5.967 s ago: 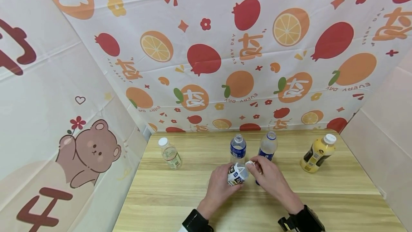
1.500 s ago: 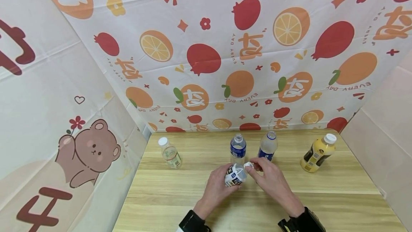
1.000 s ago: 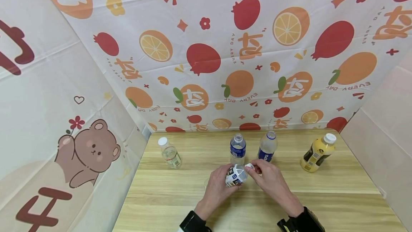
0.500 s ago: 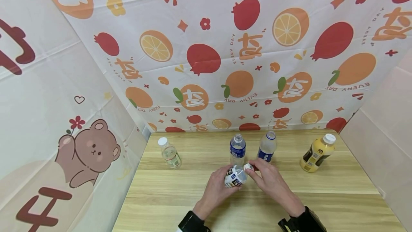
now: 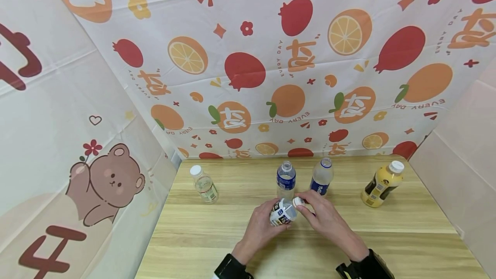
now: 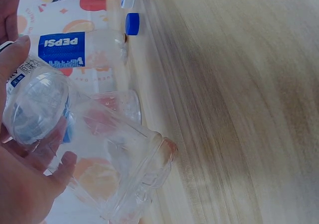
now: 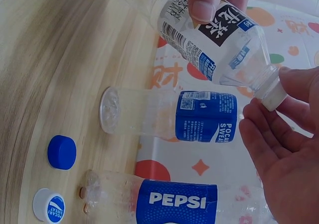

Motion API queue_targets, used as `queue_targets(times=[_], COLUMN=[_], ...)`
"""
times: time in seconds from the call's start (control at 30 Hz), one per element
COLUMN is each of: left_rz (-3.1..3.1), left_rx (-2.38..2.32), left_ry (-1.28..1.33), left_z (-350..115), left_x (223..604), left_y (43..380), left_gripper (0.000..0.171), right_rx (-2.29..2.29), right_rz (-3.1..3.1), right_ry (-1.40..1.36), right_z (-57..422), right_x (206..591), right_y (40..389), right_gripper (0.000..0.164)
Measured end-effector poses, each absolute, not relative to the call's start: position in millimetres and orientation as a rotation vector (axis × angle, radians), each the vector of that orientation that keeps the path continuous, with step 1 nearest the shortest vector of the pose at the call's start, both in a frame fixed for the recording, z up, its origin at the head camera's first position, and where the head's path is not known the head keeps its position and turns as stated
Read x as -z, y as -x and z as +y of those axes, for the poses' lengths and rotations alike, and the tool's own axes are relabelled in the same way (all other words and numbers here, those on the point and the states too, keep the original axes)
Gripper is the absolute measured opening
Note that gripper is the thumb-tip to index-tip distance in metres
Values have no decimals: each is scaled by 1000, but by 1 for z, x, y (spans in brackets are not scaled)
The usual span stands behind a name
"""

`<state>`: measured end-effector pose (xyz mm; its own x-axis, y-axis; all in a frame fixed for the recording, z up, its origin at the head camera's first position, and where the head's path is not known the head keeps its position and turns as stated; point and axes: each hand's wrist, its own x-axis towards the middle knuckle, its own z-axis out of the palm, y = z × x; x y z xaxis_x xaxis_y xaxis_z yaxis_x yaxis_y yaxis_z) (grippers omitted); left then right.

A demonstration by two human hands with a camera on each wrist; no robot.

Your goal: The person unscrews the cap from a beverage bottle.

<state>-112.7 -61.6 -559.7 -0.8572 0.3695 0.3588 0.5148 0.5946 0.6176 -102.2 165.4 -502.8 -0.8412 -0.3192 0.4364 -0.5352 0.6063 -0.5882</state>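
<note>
My left hand [image 5: 262, 223] grips a clear plastic bottle [image 5: 283, 212] with a white and black label, tilted so that its neck points right. At its mouth my right hand [image 5: 328, 218] pinches the white bottle cap [image 7: 273, 97] between thumb and fingers. The cap is at the neck in the right wrist view; whether it is loose I cannot tell. Just beyond the hands stand a Pocari Sweat bottle [image 5: 286, 181] and a Pepsi bottle [image 5: 321, 177], both uncapped. In the left wrist view, clear ribbed plastic [image 6: 117, 154] spans the area beside my left hand; which bottle it belongs to is unclear.
A white-capped bottle with a green-printed label [image 5: 206, 187] stands at the left on the wooden table [image 5: 201, 244]. A yellow bottle [image 5: 381, 186] with a white cap stands at the right. A blue cap [image 7: 62, 152] and a white cap [image 7: 48, 205] lie near the Pepsi bottle.
The held bottle has shifted slightly left and nearer. My right thumb and fingers have changed position around the cap, and the cap's angle has changed. The standing bottles have stayed put.
</note>
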Motion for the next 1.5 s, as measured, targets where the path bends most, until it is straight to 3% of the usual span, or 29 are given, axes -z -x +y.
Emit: queue_targets(times=[0.4, 0.73, 0.97, 1.07, 1.23, 1.5], left_rz=[-2626, -2655, -2634, -2638, -2653, -2658], left_rx=[1114, 1110, 979, 902, 845, 843], left_ry=[730, 728, 783, 794, 792, 790], left_z=[-61, -63, -62, -62, -62, -64], left_x=[559, 557, 553, 552, 551, 553], left_y=[111, 113, 118, 119, 119, 118], left_gripper=[77, 77, 79, 79, 80, 81], right_rx=[-1078, -1078, -1136, -1115, -1076, -1126], right_rz=[-2509, -2575, -2675, -2711, -2728, -2699], right_ry=[-793, -679, -363, -291, -300, -398], right_z=[165, 166, 160, 158, 156, 159], right_x=[502, 501, 498, 497, 497, 502], right_y=[102, 100, 102, 103, 103, 103], right_gripper=[40, 50, 45, 35, 20, 18])
